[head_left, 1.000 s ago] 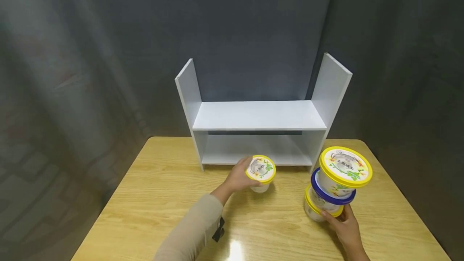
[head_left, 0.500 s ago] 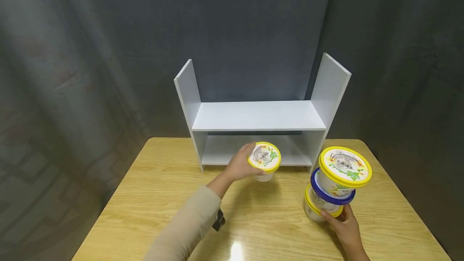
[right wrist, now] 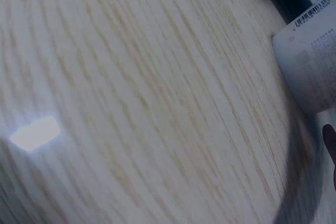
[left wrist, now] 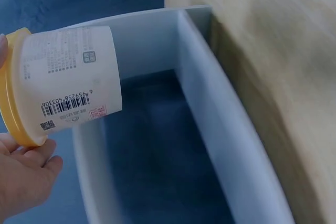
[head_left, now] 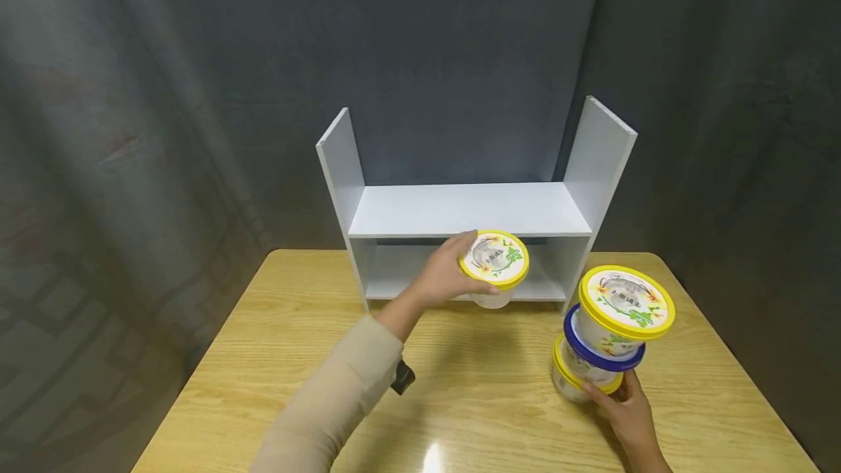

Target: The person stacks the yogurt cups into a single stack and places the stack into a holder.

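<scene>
"Four tubs on my feed from out here, and one's in the air! It's a round, white, plastic-looking tub with a yellow lid (head_left: 494,258), clear of the pale wooden table (head_left: 263,356) and just in front of the white two-tier shelf unit (head_left: 469,209)."

"What's the grip? I've got the bare left hand (head_left: 447,274) below a beige sleeve (head_left: 342,393)."

"Grasping that tub by the lid's rim, thumb on the near side, fingers round the far side! The cup narrows downward, so I'd judge the overhanging lid gives them something to catch. My left wrist view has the printed barcode (left wrist: 66,104) uncovered."

"And over on the right?"

"Three more round white tubs, piled up: yellow-lidded top tub (head_left: 627,300), blue-lidded middle tub (head_left: 581,367), yellow-lidded lowest tub (head_left: 565,383). The bare right hand (head_left: 627,418) is curled round the lowest, thumb against its lid. Steadying the pile from its base, I reckon."

"Is it leaning?"

"Offset towards the top, it looks, but I can't separate a true lean from the viewing angle. How hard that hand presses, I can't tell either; my right wrist view is mostly table."
</scene>
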Demonstrator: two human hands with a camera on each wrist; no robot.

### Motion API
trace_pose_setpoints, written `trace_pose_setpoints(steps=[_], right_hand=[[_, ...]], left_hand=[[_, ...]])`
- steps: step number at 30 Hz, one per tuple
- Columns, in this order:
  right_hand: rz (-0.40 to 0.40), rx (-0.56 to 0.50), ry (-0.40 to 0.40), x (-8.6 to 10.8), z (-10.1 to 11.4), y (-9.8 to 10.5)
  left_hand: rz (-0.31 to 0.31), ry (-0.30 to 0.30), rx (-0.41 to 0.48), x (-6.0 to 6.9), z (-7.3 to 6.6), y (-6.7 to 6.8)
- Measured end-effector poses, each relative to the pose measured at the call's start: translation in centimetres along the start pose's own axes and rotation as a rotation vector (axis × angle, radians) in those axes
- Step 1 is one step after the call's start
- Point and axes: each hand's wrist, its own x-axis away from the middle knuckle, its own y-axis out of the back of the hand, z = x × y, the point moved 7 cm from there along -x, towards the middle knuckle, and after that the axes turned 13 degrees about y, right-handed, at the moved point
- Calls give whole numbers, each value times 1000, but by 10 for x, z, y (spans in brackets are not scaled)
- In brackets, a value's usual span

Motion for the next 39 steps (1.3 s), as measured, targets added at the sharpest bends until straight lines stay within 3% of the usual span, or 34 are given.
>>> trace_pose_setpoints(steps=[10, 22, 33, 39], right_hand=[[11, 7, -1, 0, 0, -2], [-8, -83, 61, -1, 2, 0], [-5, -103, 78, -1, 4, 1], [0, -99, 79, 0, 5, 1]], left_hand=[[14, -69, -2, 0, -49, 12], [61, -144, -18, -1, -105, 15], [149, -124, 58, -2, -139, -7], [180, -140, 41, -4, -150, -26]])
